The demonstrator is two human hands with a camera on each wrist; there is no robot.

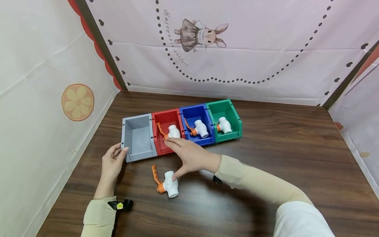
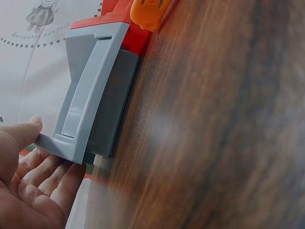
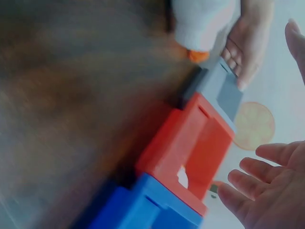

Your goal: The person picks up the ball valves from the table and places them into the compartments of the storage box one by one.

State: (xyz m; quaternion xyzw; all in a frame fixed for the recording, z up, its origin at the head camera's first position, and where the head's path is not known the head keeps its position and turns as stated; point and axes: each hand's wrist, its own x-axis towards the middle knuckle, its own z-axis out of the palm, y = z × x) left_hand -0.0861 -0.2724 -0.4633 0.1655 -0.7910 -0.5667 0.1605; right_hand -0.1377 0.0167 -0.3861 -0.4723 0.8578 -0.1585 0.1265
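At the left end of the row, my left hand (image 1: 113, 162) holds the side of the grey bin (image 1: 139, 156), with the thumb over its rim and the fingers along the outer wall. My right hand (image 1: 192, 155) is spread wide with nothing in it, over the front of the red bin (image 1: 164, 149). In the head view its thumb tip overlaps a white ball valve (image 1: 171, 186) with an orange lever handle, which lies on the table in front of the bins. The right wrist view shows the right palm (image 3: 281, 200) with its fingers extended.
Beside the red bin, which contains a white valve (image 1: 174, 131), stand a blue bin (image 1: 193, 113) and a green bin (image 1: 237, 123). Each holds one such valve too. The wooden table (image 1: 296, 148) is bordered by printed cloth walls (image 1: 251, 59) at the back and sides.
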